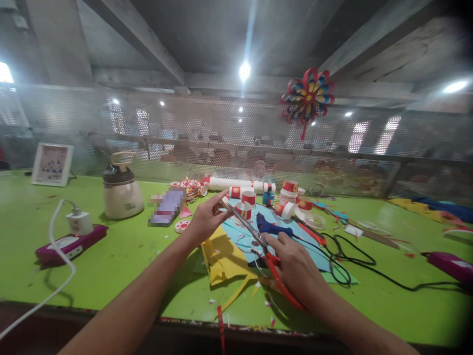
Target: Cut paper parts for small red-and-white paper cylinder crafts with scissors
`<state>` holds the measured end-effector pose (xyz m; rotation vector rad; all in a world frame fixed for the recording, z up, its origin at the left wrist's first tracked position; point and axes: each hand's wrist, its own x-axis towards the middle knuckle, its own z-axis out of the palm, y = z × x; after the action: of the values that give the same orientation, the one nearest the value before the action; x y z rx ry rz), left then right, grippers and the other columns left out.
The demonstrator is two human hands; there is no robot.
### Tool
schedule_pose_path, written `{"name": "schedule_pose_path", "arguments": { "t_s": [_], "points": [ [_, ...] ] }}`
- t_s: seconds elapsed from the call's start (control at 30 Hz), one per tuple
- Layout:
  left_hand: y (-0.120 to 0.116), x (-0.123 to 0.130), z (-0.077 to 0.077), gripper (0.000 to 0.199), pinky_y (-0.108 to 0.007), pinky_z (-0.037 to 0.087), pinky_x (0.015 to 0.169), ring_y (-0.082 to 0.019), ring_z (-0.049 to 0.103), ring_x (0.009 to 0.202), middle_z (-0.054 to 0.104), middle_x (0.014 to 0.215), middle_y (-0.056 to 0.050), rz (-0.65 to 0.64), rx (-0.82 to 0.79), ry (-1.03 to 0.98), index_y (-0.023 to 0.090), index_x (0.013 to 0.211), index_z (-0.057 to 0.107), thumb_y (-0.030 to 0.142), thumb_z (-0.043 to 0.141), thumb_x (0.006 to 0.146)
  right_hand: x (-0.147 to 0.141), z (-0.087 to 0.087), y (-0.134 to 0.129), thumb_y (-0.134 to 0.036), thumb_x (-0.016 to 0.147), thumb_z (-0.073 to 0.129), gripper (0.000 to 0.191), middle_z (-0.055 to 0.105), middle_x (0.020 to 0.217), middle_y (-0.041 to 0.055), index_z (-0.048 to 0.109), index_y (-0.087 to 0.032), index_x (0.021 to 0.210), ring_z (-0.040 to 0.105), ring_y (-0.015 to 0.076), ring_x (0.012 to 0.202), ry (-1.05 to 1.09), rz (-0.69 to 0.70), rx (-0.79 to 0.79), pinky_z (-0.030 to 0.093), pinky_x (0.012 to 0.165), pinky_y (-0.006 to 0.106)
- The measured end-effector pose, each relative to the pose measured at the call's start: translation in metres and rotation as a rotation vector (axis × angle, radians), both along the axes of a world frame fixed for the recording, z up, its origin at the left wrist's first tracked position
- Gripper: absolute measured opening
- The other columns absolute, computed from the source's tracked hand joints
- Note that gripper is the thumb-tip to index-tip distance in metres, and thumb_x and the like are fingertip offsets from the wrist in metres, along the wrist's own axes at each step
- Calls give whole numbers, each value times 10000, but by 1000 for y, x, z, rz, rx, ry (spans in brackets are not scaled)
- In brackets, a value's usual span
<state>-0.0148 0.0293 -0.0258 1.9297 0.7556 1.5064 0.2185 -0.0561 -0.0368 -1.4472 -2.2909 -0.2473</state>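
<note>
My right hand (295, 261) grips a pair of scissors (275, 268) by the orange-red handles, with the long metal blades pointing up and to the left. At the blade tips is my left hand (207, 217), its thumb and fingers closed together; what they pinch is too small to make out. Yellow paper (225, 256) with cut strips lies below my left hand. A dark blue glue gun (273, 227) rests on light blue paper (314, 251) just beyond the scissors. Red-and-white paper cups (249, 198) stand behind the blades.
Left on the green table (121, 266) are a thermos jug (121, 195), a phone (168, 207), a purple power strip (76, 242) with a white charger, and a photo frame (52, 165). Black cable (365, 264) loops rightward. A roll of tape (315, 221) lies behind. A paper flower (309, 98) hangs above.
</note>
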Motion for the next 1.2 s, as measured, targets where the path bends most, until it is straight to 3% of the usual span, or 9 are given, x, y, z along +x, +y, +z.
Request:
{"name": "schedule_pose_path", "arguments": {
  "t_s": [0.17,0.4,1.2],
  "points": [
    [-5,3,3,641,-308,567,694,-159,672,725,720,893,-68,81,18,48,143,1372,449,219,650,768,2,-1,1,-92,803,566,464,593,879,109,582,-124,1265,601,266,753,-34,1,30,455,659,335],
    [-6,4,4,598,-289,556,651,-151,660,661,714,772,-36,123,31,71,157,1329,506,176,638,746,3,-3,3,-121,850,509,424,589,836,96,587,-128,1267,594,236,707,-51,18,71,438,641,310],
    [-8,5,5,586,-314,560,699,-175,675,750,724,840,-61,137,34,88,155,1321,511,223,651,756,2,-4,3,-117,850,519,396,599,866,111,600,-111,1238,602,239,727,-22,19,51,448,656,314]
  ]
}}
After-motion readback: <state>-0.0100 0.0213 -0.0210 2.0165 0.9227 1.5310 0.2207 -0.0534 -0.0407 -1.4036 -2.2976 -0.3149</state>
